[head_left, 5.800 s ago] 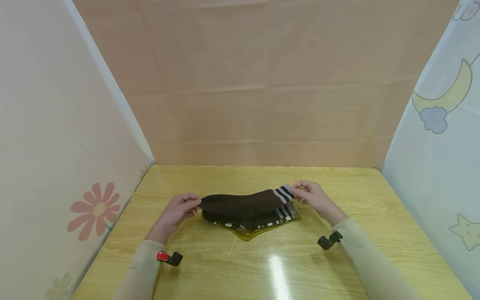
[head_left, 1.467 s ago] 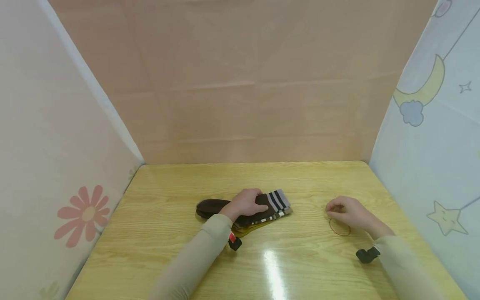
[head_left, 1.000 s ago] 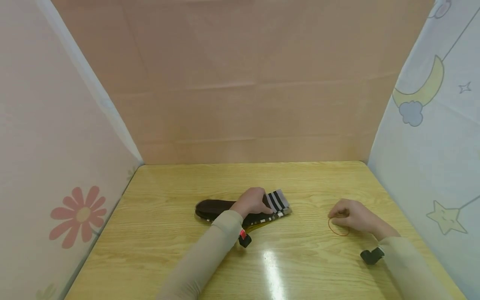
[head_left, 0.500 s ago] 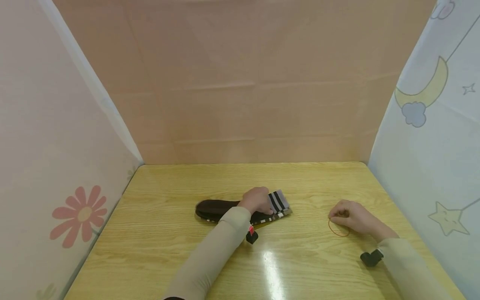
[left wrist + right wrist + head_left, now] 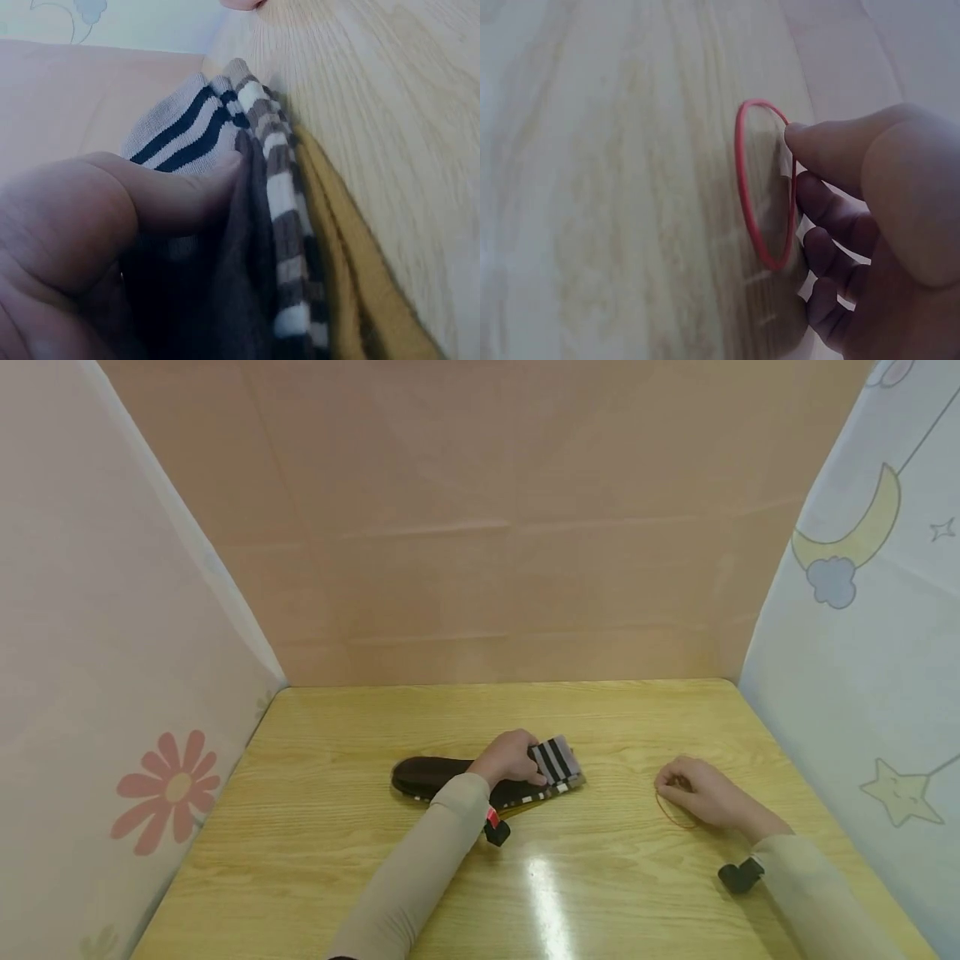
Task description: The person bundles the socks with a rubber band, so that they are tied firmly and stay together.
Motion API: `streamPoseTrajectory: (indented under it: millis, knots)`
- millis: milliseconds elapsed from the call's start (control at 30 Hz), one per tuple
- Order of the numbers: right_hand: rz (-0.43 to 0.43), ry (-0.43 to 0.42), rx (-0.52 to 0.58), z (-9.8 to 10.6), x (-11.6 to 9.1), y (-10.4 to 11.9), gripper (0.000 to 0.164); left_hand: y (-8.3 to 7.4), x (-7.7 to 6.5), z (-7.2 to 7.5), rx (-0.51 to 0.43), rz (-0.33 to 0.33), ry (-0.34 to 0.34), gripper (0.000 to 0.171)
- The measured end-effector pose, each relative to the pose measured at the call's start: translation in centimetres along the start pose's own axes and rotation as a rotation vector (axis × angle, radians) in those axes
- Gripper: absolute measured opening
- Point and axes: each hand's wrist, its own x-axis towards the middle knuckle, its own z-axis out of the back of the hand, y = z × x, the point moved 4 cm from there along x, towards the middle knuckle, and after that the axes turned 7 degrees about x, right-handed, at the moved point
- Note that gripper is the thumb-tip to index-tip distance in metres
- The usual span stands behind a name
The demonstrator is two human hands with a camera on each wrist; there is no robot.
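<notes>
A stack of socks lies on the table: a dark brown sock (image 5: 431, 772) with a grey, black-striped cuff is on top. Under it show a brown-and-white patterned sock (image 5: 281, 187) and a mustard-yellow sock (image 5: 360, 255). My left hand (image 5: 511, 758) grips the stack near the cuffs, its thumb along the near side and the other fingers hidden behind the fabric. Off to the right, my right hand (image 5: 703, 791) pinches a thin red rubber band (image 5: 744, 180) between thumb and index finger. The band hangs as a loop close over the tabletop.
The wood-grain table (image 5: 360, 877) is bounded by a tan back panel (image 5: 495, 568) and two printed side panels. A black wrist camera (image 5: 741, 876) sits on the right sleeve, another (image 5: 497, 829) on the left.
Earlier both hands held the brown sock by its ends over the stack. Now the left hand grips the stack, having slid toward the cuffs; the right has moved right and holds the rubber band.
</notes>
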Motion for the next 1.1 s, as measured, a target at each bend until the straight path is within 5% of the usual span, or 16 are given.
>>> streamPoseTrajectory:
  millis: [333, 500, 700, 800, 933, 1100]
  knots:
    - [-0.179, 0.017, 0.146, -0.2, 0.9, 0.0, 0.012, 0.7, -0.3, -0.2, -0.131, -0.007, 0.028, 0.072]
    - [-0.229, -0.034, 0.312, -0.6, 1.7, -0.3, 0.021, 0.8, 0.0, -0.5, -0.148, -0.014, 0.058, 0.071]
    - [-0.277, -0.123, 0.666, -1.1, 2.3, -0.1, 0.033, 0.5, 0.0, -0.8, -0.186, -0.036, 0.104, 0.053]
    - [-0.283, -0.152, 0.865, -1.4, 2.6, 0.0, 0.028, 0.6, 0.1, -0.9, -0.247, -0.101, 0.131, 0.035]
    - [-0.236, -0.149, 1.128, -1.8, 3.2, 0.6, 0.014, 0.8, 0.3, -0.9, -0.356, -0.181, 0.122, 0.023]
    - [-0.191, -0.114, 1.352, -2.6, 3.8, 1.4, 0.026, 1.1, 0.2, -0.6, -0.444, -0.202, 0.085, 0.026]
